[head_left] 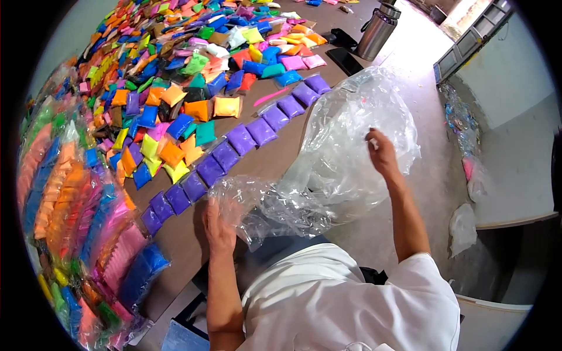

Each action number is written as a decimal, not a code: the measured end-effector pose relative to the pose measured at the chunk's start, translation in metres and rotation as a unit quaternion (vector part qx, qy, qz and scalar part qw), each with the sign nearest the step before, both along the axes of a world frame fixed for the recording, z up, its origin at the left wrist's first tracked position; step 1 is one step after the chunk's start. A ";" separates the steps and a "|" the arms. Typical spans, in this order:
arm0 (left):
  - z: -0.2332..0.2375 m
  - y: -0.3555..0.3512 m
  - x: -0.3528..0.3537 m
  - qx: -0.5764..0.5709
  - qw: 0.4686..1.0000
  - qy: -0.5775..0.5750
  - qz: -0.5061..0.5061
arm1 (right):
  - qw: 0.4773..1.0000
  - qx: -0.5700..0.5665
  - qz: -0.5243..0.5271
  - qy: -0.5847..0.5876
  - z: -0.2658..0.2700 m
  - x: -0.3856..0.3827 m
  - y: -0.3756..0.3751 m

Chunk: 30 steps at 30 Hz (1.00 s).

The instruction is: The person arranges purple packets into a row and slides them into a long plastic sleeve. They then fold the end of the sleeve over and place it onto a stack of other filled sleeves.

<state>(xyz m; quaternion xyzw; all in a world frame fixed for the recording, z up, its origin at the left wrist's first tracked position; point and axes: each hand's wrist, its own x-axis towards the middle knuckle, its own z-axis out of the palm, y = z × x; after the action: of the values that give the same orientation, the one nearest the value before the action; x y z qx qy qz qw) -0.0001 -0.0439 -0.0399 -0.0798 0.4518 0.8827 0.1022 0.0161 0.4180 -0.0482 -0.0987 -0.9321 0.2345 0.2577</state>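
Note:
A large clear plastic bag (345, 146) spreads, puffed and crinkled, from the table edge across my lap. At its gathered left end, my left hand (221, 227) is closed on the plastic, its fingers partly covered by the film. Over the bag's right part, my right hand (383, 153) is raised with fingers curled in; what they hold, if anything, is not clear. Beyond the left hand, a slanting row of purple packets (225, 155) lies on the brown table (234, 126), side by side. A thin pink strip (270, 97) lies beside the row.
A big heap of colourful packets (175, 64) covers the table's far left. Clear bags of sorted packets (76, 205) stack at the left edge. A steel flask (377, 32) and a dark phone (345, 61) sit at the far end. Plastic scraps (462, 228) lie on the right.

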 end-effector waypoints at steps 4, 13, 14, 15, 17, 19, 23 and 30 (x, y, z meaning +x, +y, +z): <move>-0.001 -0.002 -0.010 -0.139 0.990 0.010 0.023 | 0.974 0.053 0.025 -0.218 -0.009 -0.024 -0.006; 0.008 -0.008 -0.005 0.175 0.981 -0.086 -0.008 | 0.976 -0.015 0.121 -0.179 0.066 -0.051 -0.016; 0.005 -0.010 -0.009 0.213 0.971 -0.108 -0.025 | 0.979 -0.074 0.116 -0.149 0.073 -0.049 -0.019; -0.006 -0.011 -0.010 0.214 0.970 -0.108 -0.025 | 0.979 -0.073 0.116 -0.148 0.074 -0.049 -0.019; -0.032 -0.014 -0.009 0.158 0.984 -0.077 0.003 | 0.975 -0.133 0.108 -0.142 0.074 -0.047 -0.019; -0.019 -0.013 -0.007 0.141 0.989 -0.053 -0.006 | 0.985 -0.102 0.099 -0.093 0.063 -0.047 -0.016; 0.027 -0.002 -0.005 0.157 0.982 -0.108 0.003 | 0.981 -0.175 -0.002 0.089 0.090 -0.038 -0.049; -0.020 -0.007 -0.009 0.046 0.998 0.035 -0.032 | 0.902 -0.172 0.379 -0.117 0.136 0.011 -0.160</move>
<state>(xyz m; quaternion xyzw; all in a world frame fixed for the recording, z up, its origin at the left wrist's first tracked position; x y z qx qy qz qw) -0.0086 -0.0504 -0.0602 -0.0297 0.4158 0.9013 0.1179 0.0267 0.2578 0.0881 0.1927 -0.8675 0.4583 0.0175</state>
